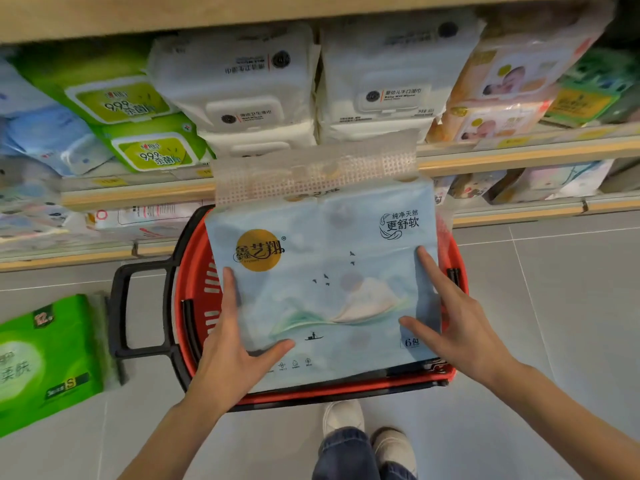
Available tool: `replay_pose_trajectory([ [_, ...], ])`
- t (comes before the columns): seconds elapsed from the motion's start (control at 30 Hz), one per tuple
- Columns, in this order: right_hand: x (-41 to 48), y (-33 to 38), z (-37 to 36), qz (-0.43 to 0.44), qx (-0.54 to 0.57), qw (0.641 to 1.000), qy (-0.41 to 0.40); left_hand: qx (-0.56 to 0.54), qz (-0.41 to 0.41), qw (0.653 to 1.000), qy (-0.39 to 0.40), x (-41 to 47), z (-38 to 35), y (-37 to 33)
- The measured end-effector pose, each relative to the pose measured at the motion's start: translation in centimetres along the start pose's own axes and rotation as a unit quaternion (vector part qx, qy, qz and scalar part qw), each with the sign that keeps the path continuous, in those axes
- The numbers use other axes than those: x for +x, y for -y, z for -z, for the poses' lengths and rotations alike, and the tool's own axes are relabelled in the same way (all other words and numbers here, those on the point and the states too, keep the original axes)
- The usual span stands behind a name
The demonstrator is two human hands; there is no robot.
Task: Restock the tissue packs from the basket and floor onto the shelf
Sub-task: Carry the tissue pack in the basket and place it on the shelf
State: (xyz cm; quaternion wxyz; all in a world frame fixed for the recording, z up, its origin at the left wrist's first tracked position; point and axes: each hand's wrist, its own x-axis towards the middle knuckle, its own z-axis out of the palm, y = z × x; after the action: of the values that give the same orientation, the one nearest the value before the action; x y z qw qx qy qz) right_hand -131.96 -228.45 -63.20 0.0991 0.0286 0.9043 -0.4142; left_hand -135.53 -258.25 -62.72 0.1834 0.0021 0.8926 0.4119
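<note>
Looking down from the head view: left hand (230, 355) and right hand (460, 327) pressed against opposite sides of a pale blue tissue pack (322, 282), held flat and face-up over a red basket (197, 289) on the grey floor (554, 306). Left fingers (229, 289) spread apart up the pack's left edge, thumb laid across its lower face; right fingers (431, 268) likewise spread along the right edge, thumb on the face near the lower corner. Clamped on the pack between both palms, then, rather than curled round it. Long axis running away from the body, with the clear perforated carry flap (315, 174) leading toward the shelf (485, 161) just ahead. Both hands about equally near, both gripping the near half, so the far end hangs unsupported. Shelf rows ahead already crowded with white wipes packs (242, 84) and green ones (131, 105); no open slot clearly visible. Probably a forward, flap-first carry up to the shelf. Second tissue pack, green (48, 362), lying on the floor to the left of the basket's black handle (138, 306), well apart from either hand and not yet shelved.
</note>
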Motion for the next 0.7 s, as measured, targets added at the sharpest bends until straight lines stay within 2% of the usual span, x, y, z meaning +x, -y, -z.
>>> replay_pose_trajectory([
  [0.17,-0.7,3.8,3.3,0.015,0.013,1.0,0.012,0.009,-0.029,0.999,-0.032,-1.9,3.4,-4.2],
  [0.6,-4.1,20.6,19.0,0.117,0.039,0.989,-0.085,0.012,-0.134,0.985,-0.107,-7.5,16.5,-21.5],
  [0.7,-5.7,25.1,23.1,0.133,0.038,0.985,-0.101,-0.019,-0.135,0.982,-0.13,-10.3,19.9,-26.0],
])
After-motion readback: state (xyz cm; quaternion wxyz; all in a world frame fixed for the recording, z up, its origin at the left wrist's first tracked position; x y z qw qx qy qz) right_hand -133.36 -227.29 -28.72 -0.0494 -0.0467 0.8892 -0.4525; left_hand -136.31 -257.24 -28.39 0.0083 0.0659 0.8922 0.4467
